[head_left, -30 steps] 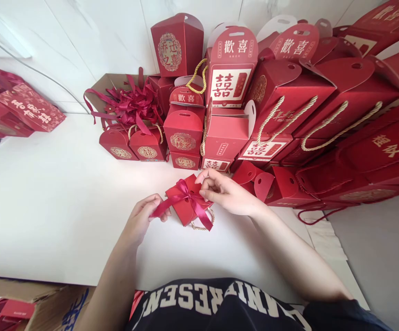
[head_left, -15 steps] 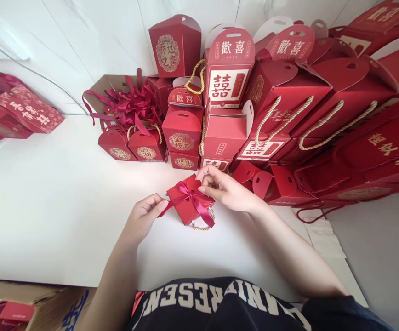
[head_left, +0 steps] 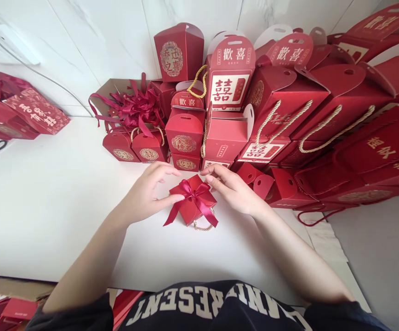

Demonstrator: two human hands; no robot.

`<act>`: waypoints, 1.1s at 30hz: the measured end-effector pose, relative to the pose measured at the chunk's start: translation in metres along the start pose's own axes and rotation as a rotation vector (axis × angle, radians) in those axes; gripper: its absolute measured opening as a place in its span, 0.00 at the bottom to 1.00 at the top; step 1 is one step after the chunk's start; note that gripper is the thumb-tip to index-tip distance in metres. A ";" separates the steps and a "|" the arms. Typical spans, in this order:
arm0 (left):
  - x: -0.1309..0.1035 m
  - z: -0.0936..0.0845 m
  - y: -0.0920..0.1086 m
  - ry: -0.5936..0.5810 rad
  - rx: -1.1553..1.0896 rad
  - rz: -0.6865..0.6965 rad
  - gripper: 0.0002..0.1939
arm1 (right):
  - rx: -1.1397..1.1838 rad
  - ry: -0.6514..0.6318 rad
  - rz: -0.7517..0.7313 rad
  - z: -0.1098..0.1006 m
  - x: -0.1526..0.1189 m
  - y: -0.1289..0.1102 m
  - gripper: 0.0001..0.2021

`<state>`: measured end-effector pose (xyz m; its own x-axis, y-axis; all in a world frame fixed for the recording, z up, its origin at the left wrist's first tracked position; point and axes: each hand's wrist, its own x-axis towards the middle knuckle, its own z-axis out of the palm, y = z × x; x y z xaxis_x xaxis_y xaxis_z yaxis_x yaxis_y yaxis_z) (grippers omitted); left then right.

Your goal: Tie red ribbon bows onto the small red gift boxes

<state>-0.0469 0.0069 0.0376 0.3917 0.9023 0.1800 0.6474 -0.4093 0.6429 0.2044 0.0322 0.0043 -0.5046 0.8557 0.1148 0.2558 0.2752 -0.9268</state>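
A small red box (head_left: pixel 190 214) sits on the white table, with a dark pink ribbon bow (head_left: pixel 193 196) tied on its top and two tails hanging toward the front. A twisted cord handle (head_left: pixel 202 227) lies at its front edge. On the box's left, my left hand (head_left: pixel 151 191) is open, its thumb tip at the bow's left loop and its fingers spread above. My right hand (head_left: pixel 229 186) is at the box's right back corner, thumb and fingers apart, the thumb near the bow's right loop.
Stacked red gift boxes (head_left: pixel 185 131) line the wall behind. A container of loose ribbons (head_left: pixel 133 108) stands at the back left, with red bags (head_left: pixel 36 110) farther left. Large red bags (head_left: pixel 368 156) fill the right. An open carton (head_left: pixel 16 287) is at the front left.
My left hand has let go of the ribbon tail and moved up beside the bow. The left tail now hangs down, and the loops look fuller. My right hand has shifted slightly and opened.
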 end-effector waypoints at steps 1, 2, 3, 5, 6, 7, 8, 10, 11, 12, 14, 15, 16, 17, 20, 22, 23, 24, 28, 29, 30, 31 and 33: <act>0.006 0.003 -0.001 -0.037 -0.008 0.051 0.19 | -0.019 -0.011 0.001 0.000 0.000 0.001 0.13; 0.011 0.007 -0.003 -0.076 -0.018 0.089 0.19 | -0.031 -0.025 0.002 0.000 0.000 0.001 0.13; 0.015 0.011 -0.005 -0.115 -0.029 0.116 0.19 | -0.035 -0.043 0.004 0.000 0.000 0.002 0.13; 0.021 0.016 -0.009 -0.172 -0.054 0.155 0.19 | -0.026 -0.078 0.008 0.001 0.000 0.004 0.11; 0.023 0.017 -0.010 -0.190 -0.068 0.168 0.18 | -0.016 -0.093 0.005 0.001 0.001 0.005 0.10; 0.025 0.018 -0.012 -0.202 -0.080 0.177 0.18 | -0.007 -0.106 -0.002 0.002 0.001 0.005 0.08; 0.026 0.018 -0.013 -0.213 -0.086 0.177 0.17 | 0.003 -0.117 -0.008 0.002 0.001 0.005 0.06; 0.027 0.017 -0.014 -0.235 -0.092 0.157 0.17 | 0.026 -0.139 -0.017 0.001 0.001 0.005 0.06; 0.028 0.016 -0.014 -0.244 -0.094 0.141 0.17 | 0.034 -0.154 -0.018 0.001 0.001 0.005 0.06; 0.028 0.015 -0.015 -0.250 -0.095 0.127 0.17 | 0.032 -0.167 -0.018 0.000 0.001 0.005 0.06; 0.029 0.014 -0.016 -0.249 -0.090 0.116 0.18 | -0.002 -0.179 -0.028 0.000 0.002 0.005 0.06; 0.029 0.013 -0.018 -0.245 -0.084 0.116 0.18 | -0.024 -0.178 -0.034 0.000 0.002 0.005 0.06; 0.029 0.013 -0.019 -0.246 -0.077 0.117 0.17 | -0.042 -0.175 -0.039 0.000 0.002 0.005 0.07; 0.029 0.013 -0.020 -0.248 -0.070 0.122 0.17 | -0.049 -0.173 -0.041 0.001 0.003 0.005 0.09; 0.029 0.013 -0.024 -0.265 -0.071 0.140 0.16 | -0.029 -0.182 -0.042 0.001 0.004 0.008 0.13; 0.029 0.014 -0.026 -0.276 -0.086 0.144 0.17 | -0.010 -0.188 -0.043 0.001 0.005 0.009 0.15; 0.028 0.014 -0.027 -0.275 -0.095 0.139 0.17 | -0.004 -0.191 -0.045 0.001 0.005 0.010 0.16; 0.028 0.016 -0.028 -0.270 -0.104 0.129 0.17 | 0.001 -0.192 -0.046 0.001 0.005 0.011 0.16; 0.025 0.020 -0.031 -0.247 -0.152 0.074 0.16 | -0.005 -0.177 -0.058 0.001 0.005 0.012 0.15; 0.023 0.021 -0.032 -0.244 -0.163 0.063 0.15 | -0.022 -0.160 -0.060 0.001 0.005 0.012 0.15; 0.022 0.022 -0.032 -0.242 -0.169 0.055 0.15 | -0.045 -0.146 -0.064 0.001 0.005 0.012 0.16; 0.021 0.022 -0.032 -0.241 -0.169 0.053 0.16 | -0.067 -0.140 -0.067 0.001 0.005 0.012 0.16; 0.019 0.022 -0.033 -0.247 -0.174 0.056 0.16 | -0.088 -0.155 -0.070 0.001 0.005 0.011 0.18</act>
<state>-0.0459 0.0345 0.0034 0.5842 0.8103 0.0461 0.5067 -0.4086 0.7591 0.2037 0.0390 -0.0056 -0.6426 0.7576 0.1149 0.2838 0.3746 -0.8827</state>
